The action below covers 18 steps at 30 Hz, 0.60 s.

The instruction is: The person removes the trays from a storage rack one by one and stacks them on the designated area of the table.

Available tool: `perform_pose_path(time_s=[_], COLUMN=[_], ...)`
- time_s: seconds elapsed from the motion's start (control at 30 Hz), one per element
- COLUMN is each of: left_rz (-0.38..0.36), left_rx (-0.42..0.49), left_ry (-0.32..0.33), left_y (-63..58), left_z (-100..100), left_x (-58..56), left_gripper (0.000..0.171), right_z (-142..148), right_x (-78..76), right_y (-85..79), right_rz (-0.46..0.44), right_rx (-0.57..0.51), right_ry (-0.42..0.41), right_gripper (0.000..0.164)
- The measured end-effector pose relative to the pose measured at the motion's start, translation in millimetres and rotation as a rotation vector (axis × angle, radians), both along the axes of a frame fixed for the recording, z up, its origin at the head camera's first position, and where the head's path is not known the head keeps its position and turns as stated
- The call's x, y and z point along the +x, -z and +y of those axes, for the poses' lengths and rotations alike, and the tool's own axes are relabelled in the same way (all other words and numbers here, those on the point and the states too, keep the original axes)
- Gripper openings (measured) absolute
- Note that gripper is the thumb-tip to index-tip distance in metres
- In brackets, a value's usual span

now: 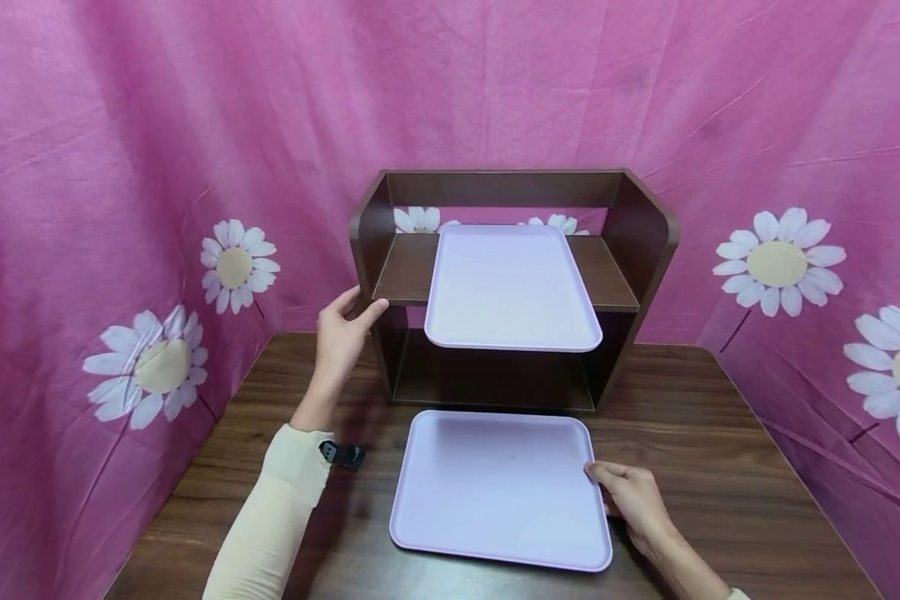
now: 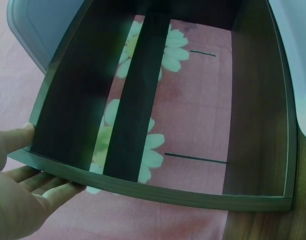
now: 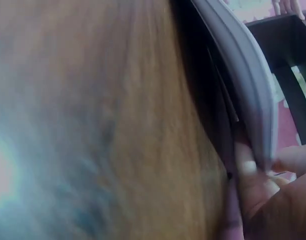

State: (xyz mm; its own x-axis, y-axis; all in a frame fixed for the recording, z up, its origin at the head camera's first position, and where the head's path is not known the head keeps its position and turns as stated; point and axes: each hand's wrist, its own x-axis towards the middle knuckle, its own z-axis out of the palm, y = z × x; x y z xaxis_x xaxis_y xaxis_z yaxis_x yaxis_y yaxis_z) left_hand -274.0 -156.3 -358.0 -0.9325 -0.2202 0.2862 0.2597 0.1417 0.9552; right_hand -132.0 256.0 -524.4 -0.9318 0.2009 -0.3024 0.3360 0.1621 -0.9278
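Sleeve: pale cream on my left arm (image 1: 266,517), reaching almost to the wrist, with a small dark device (image 1: 342,456) strapped just above the cuff.
Right hand: mine (image 1: 637,504), pinching the right edge of the lower tray, thumb on top and fingers tucked underneath.
Lower tray: light purple, rounded corners, shallow rim (image 1: 502,492), in front of the shelf unit; its right edge is raised off the bench, but whether the left edge touches I cannot tell.
Bench: dark wood grain (image 1: 697,475), running under the tray and back beneath the shelf unit.
Left hand: mine (image 1: 341,337), gripping the left side panel (image 1: 371,233) near the middle board, thumb on the front edge and fingers round the outer face.
Shelf unit: dark brown (image 1: 648,237), upright on the bench, with a middle board (image 1: 405,271) and a rail along the top back.
Upper tray: also light purple (image 1: 510,287), lying lengthwise on the middle board, near end jutting past its front edge.
Backdrop: pink cloth (image 1: 495,83) printed with white daisies (image 1: 776,262).
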Motion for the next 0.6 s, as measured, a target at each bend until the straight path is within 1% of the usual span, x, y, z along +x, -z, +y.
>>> perform_pose_path(time_s=[0.1, 0.2, 0.3, 0.37, 0.5, 0.6], left_rz=[-0.001, 0.0, 0.004, 0.006, 0.003, 0.001], left_rx=[-0.001, -0.003, -0.003, 0.0, 0.002, 0.0], left_ry=[-0.001, -0.003, -0.001, 0.002, 0.003, 0.005], left_y=[0.0, 0.2, 1.0, 1.4, 2.3, 2.3], left_z=[0, 0, 0, 0, -1, -1], left_x=[0.1, 0.6, 0.2, -0.2, -1.9, -2.5], left_gripper=[0.052, 0.051, 0.051, 0.051, 0.051, 0.051], right_z=[1, 2, 3, 3, 3, 4], right_x=[-0.7, -1.0, -1.5, -2.3, -4.8, -6.0], right_y=[-1.2, -3.8, -7.0, -9.0, -10.5, -11.0], right_rz=[0.032, 0.071, 0.098, 0.116, 0.151, 0.167], right_rx=[0.14, 0.312, 0.429, 0.466, 0.486, 0.5], right_ry=[-0.047, -0.082, -0.107, -0.121, -0.145, -0.153], right_gripper=[0.042, 0.036, 0.031, 0.028, 0.025, 0.026])
